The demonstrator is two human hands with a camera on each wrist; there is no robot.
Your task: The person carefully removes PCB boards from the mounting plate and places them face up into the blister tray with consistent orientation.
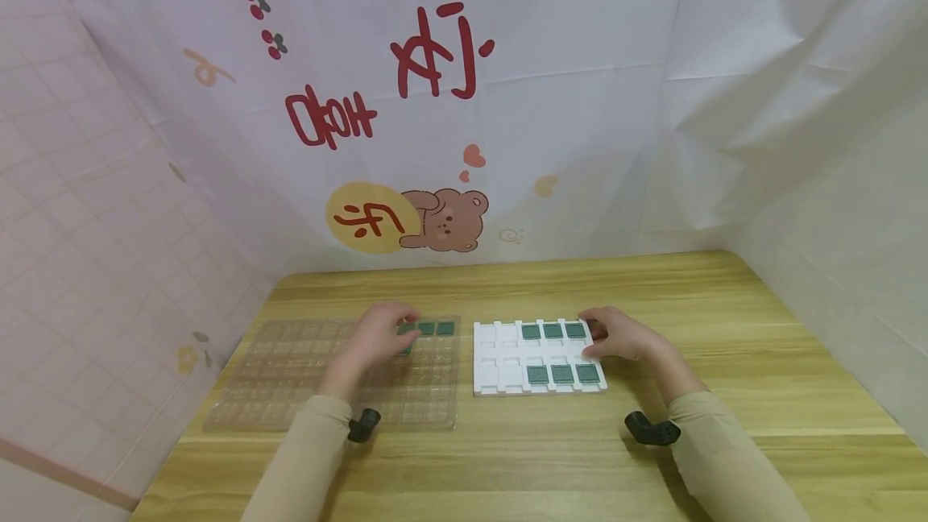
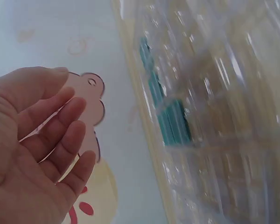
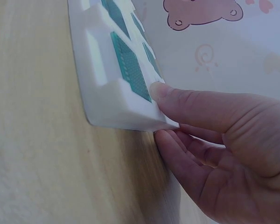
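Observation:
My left hand hovers over the far right part of a clear plastic tray, next to several green chip-like squares in its compartments. In the left wrist view its fingers are loosely bent, with nothing visible between them. My right hand pinches the right edge of a white tray, thumb on top and fingers at the side, as the right wrist view shows. Green squares lie in two rows in the white tray's right-hand pockets. Its left-hand pockets hold none.
Both trays lie side by side on a wooden table, with a narrow gap between them. Behind the table hangs a white printed cloth. A black wrist device is on the left forearm and another on the right.

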